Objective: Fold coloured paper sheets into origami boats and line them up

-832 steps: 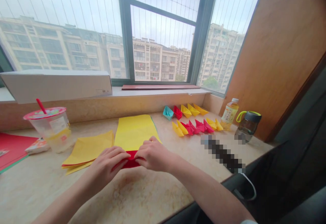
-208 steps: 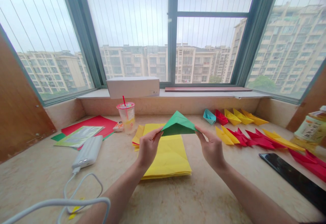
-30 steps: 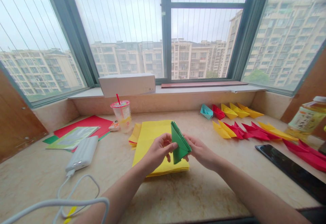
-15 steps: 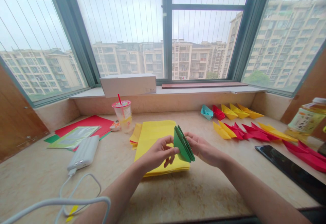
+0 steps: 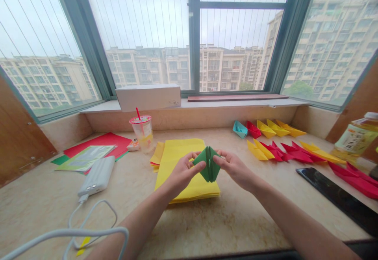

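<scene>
A white cable [image 5: 103, 230] is curling over the counter's [image 5: 230, 228] near left corner. Beyond it, the left hand [image 5: 186, 169] and right hand [image 5: 234, 169] are pinching a green folded paper [image 5: 212, 172] between them, each gripping one side, neither clearly nearer; its long axis is seemingly running toward the far edge. A yellow paper stack [image 5: 178, 153] is lying beneath; paper boats [image 5: 265, 130] are filling the far right corner.
</scene>
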`<action>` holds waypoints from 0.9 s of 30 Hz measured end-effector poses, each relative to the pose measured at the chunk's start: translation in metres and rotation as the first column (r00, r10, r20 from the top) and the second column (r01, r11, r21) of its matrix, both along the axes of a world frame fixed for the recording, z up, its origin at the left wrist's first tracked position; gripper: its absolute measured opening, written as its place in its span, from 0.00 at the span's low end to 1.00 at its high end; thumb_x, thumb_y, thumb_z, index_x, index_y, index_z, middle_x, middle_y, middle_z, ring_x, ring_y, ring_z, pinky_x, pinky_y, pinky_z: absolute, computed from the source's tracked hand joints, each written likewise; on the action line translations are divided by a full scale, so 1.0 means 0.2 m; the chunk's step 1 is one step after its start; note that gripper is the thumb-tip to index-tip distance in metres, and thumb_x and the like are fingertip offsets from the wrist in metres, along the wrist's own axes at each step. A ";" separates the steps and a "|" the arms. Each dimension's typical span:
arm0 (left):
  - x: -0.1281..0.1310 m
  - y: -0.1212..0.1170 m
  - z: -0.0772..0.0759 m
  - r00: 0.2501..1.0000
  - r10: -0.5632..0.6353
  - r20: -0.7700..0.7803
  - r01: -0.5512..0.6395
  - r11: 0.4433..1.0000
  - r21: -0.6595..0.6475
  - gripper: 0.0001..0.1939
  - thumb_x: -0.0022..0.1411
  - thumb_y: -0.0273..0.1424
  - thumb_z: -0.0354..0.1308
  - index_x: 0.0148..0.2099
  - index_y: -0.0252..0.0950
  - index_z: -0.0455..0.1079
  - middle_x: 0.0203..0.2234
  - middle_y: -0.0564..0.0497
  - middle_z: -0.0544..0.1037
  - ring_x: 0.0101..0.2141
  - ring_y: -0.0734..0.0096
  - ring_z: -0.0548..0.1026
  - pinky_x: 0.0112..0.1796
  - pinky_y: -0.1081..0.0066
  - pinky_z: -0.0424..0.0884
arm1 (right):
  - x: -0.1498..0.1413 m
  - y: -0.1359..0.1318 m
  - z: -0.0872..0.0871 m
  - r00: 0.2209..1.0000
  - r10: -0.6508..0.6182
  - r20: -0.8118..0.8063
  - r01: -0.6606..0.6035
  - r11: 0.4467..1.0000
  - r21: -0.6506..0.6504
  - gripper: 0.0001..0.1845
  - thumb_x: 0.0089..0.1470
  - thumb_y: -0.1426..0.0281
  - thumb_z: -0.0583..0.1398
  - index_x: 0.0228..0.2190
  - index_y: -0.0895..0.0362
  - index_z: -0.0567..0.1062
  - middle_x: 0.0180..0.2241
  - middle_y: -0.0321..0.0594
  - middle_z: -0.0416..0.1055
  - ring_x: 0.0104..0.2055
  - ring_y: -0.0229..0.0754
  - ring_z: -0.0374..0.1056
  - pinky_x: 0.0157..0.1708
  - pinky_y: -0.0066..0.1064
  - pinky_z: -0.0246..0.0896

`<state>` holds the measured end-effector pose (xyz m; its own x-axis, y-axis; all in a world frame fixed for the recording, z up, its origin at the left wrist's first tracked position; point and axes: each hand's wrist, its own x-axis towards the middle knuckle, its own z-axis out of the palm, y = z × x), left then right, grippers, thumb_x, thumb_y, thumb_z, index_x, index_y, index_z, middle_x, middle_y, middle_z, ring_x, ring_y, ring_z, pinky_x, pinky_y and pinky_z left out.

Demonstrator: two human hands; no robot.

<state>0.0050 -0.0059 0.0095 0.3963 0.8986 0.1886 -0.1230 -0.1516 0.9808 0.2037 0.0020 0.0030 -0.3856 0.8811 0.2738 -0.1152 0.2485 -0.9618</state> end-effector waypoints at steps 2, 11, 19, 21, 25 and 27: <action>0.01 0.00 0.00 0.998 0.021 0.052 -0.019 0.999 -0.043 0.21 0.54 0.43 0.67 0.37 0.35 0.62 0.29 0.53 0.75 0.29 0.73 0.74 0.34 0.73 0.69 | 0.00 0.01 -0.01 1.000 -0.016 -0.005 0.016 1.000 -0.016 0.23 0.53 0.50 0.62 0.37 0.58 0.76 0.34 0.41 0.77 0.38 0.45 0.73 0.39 0.35 0.68; 0.03 -0.01 0.01 0.972 0.068 0.227 -0.041 0.992 -0.122 0.32 0.49 0.35 0.72 0.49 0.38 0.56 0.44 0.44 0.78 0.30 0.71 0.79 0.34 0.70 0.74 | -0.02 0.01 -0.03 0.991 -0.127 -0.030 0.127 0.992 -0.021 0.19 0.52 0.54 0.65 0.35 0.58 0.73 0.31 0.39 0.76 0.31 0.41 0.71 0.32 0.32 0.67; 0.03 -0.02 0.01 0.974 0.154 0.165 -0.150 0.988 -0.033 0.29 0.51 0.31 0.71 0.51 0.37 0.61 0.50 0.43 0.76 0.36 0.69 0.79 0.36 0.71 0.76 | -0.05 0.01 -0.06 0.976 -0.099 -0.196 0.095 0.995 -0.027 0.24 0.49 0.59 0.68 0.39 0.51 0.61 0.31 0.34 0.75 0.32 0.41 0.72 0.33 0.33 0.67; 0.04 -0.02 -0.01 0.979 0.166 0.116 -0.167 0.986 0.004 0.28 0.52 0.31 0.69 0.53 0.38 0.61 0.50 0.43 0.76 0.36 0.69 0.79 0.35 0.71 0.76 | -0.06 0.00 -0.07 0.974 -0.127 -0.186 0.129 0.992 0.001 0.21 0.50 0.59 0.68 0.38 0.52 0.63 0.29 0.33 0.74 0.31 0.39 0.71 0.32 0.31 0.67; 0.04 -0.02 -0.04 0.965 0.250 -0.074 -0.222 0.936 0.273 0.22 0.61 0.34 0.62 0.57 0.41 0.64 0.55 0.42 0.72 0.40 0.65 0.79 0.34 0.71 0.77 | -0.06 0.00 -0.08 0.967 -0.219 -0.130 0.229 0.970 0.074 0.15 0.50 0.59 0.67 0.32 0.55 0.70 0.27 0.34 0.72 0.29 0.37 0.67 0.29 0.27 0.62; 0.02 -0.03 -0.04 0.940 0.276 -0.200 -0.155 0.869 0.470 0.18 0.65 0.35 0.57 0.56 0.42 0.68 0.61 0.42 0.66 0.49 0.58 0.75 0.38 0.68 0.78 | -0.05 0.01 -0.07 0.954 -0.280 -0.105 0.287 0.955 0.068 0.14 0.49 0.58 0.67 0.30 0.56 0.74 0.26 0.35 0.73 0.29 0.37 0.67 0.28 0.28 0.62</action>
<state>0.0083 -0.0112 0.0012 0.2902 0.8129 0.5050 0.2061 -0.5684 0.7965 0.1944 0.0049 -0.0120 -0.0925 0.9237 0.3717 -0.1169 0.3607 -0.9253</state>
